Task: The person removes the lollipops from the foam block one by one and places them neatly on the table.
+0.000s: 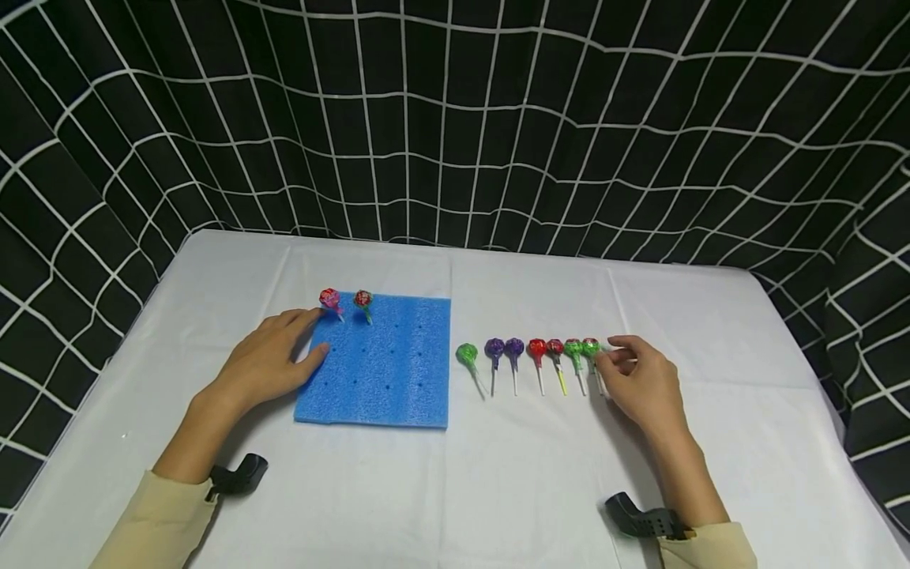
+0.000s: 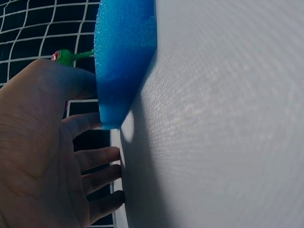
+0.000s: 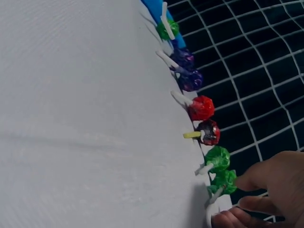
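Note:
My left hand rests at the left edge of a blue foam board dotted with small holes, its fingers loosely extended. Two lollipops stand in the board's far-left part: a pink-red one by the fingertips and a red-green one. On the right, my right hand is at the end of a row of lollipops, thumb and fingers apart. In the right wrist view the thumb tip comes right up to the rightmost green lollipop. In the head view that hand partly covers its stick.
Leftward in the row lie another green lollipop, a dark red one, a red one, two purple ones and a green one beside the board. A white cloth covers the table; black white-grid fabric surrounds it.

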`<state>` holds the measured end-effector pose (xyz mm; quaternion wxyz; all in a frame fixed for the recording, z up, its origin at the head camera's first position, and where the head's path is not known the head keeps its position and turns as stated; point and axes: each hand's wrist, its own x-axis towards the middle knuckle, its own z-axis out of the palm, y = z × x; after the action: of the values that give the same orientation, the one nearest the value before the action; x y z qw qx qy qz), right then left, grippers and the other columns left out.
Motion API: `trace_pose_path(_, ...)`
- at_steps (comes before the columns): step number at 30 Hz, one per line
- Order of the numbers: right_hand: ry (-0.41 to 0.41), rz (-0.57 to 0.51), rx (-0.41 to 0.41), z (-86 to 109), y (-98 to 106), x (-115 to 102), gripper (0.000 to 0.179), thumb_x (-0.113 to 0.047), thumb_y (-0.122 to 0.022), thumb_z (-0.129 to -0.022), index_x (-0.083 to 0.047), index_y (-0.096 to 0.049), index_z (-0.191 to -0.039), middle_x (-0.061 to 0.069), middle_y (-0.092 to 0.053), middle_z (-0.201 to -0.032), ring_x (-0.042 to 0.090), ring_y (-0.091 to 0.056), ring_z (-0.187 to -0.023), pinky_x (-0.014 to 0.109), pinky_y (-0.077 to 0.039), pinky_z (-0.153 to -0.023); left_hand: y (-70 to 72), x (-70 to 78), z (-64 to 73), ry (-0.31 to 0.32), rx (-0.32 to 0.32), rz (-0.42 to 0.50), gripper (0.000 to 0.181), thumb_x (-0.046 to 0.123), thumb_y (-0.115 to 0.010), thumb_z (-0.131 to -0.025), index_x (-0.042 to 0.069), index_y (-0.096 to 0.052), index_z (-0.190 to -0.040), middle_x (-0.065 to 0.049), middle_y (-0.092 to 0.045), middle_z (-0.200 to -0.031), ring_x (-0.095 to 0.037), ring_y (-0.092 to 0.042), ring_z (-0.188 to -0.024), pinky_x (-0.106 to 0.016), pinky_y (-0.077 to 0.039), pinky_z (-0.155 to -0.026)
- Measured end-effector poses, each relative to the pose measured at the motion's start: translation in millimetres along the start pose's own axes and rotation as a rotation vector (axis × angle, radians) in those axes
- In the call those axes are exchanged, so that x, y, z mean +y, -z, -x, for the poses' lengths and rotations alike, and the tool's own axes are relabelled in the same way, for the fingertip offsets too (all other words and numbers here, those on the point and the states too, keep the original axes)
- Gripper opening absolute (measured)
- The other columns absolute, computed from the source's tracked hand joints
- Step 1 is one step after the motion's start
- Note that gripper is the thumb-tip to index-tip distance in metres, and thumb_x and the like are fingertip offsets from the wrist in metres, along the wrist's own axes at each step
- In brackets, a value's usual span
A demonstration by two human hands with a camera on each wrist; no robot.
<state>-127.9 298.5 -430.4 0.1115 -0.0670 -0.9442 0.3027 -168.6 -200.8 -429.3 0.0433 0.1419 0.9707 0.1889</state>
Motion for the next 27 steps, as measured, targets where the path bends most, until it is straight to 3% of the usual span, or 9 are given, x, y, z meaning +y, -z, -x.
trace_pose_path(4,0.028,-0.008,-0.012,0.9,1,1,0.039,-0.022,-0.067,-0.101,0.003,-0.068,-0.131,0.026,-0.075,-0.112,0.039,-0.078,-0.097,0.034,-0.054,-0.078,0.2,0.6,0.0,0.003,-0.004,-0.002,0.067,0.041,-0.055,-0.106,0.008,-0.041,-0.162,-0.025,-0.046,-0.163,-0.049,-0.043,-0.150,-0.070,-0.039,-0.119)
trace_pose_path(10,0.076,-0.055,0.008,2.7,0,-7,0.037,-0.019,-0.068,-0.100,0.003,-0.069,-0.130,0.028,-0.071,-0.120,0.042,-0.077,-0.101,0.047,-0.055,-0.086,0.7,0.3,0.5,0.006,-0.006,0.001,0.066,0.041,-0.055,-0.106,0.008,-0.042,-0.162,-0.025,-0.045,-0.163,-0.049,-0.043,-0.151,-0.070,-0.039,-0.119)
trace_pose_path(13,0.097,-0.065,0.033,2.4,-2,-13,0.035,-0.019,-0.069,-0.100,0.002,-0.070,-0.129,0.026,-0.070,-0.118,0.041,-0.077,-0.101,0.040,-0.053,-0.086,0.8,-0.4,0.4,0.006,-0.005,0.001,0.066,0.042,-0.055,-0.106,0.008,-0.042,-0.162,-0.024,-0.045,-0.163,-0.049,-0.042,-0.151,-0.070,-0.039,-0.119)
trace_pose_path(17,0.097,-0.087,0.053,2.2,-3,-21,0.035,-0.022,-0.069,-0.101,0.000,-0.071,-0.128,0.023,-0.071,-0.115,0.038,-0.076,-0.101,0.011,-0.048,-0.080,0.8,-0.5,0.3,0.006,-0.004,-0.003,0.066,0.041,-0.055,-0.106,0.007,-0.042,-0.162,-0.024,-0.045,-0.163,-0.049,-0.042,-0.151,-0.070,-0.039,-0.119)
trace_pose_path(20,0.087,-0.115,0.053,3.9,-1,-28,0.035,-0.021,-0.069,-0.101,0.000,-0.071,-0.128,0.023,-0.070,-0.116,0.038,-0.075,-0.102,-0.003,-0.042,-0.074,0.7,0.4,-0.1,0.001,-0.006,0.001,0.066,0.041,-0.055,-0.106,0.007,-0.042,-0.161,-0.024,-0.046,-0.163,-0.049,-0.042,-0.151,-0.070,-0.039,-0.119)
trace_pose_path(27,0.096,-0.138,0.019,6.6,-6,-53,0.032,-0.019,-0.070,-0.100,-0.004,-0.072,-0.128,0.019,-0.073,-0.116,0.033,-0.075,-0.103,0.004,-0.045,-0.075,0.2,1.7,0.0,0.009,-0.021,0.002,0.067,0.042,-0.054,-0.106,0.008,-0.040,-0.163,-0.024,-0.044,-0.164,-0.049,-0.040,-0.152,-0.071,-0.038,-0.119)
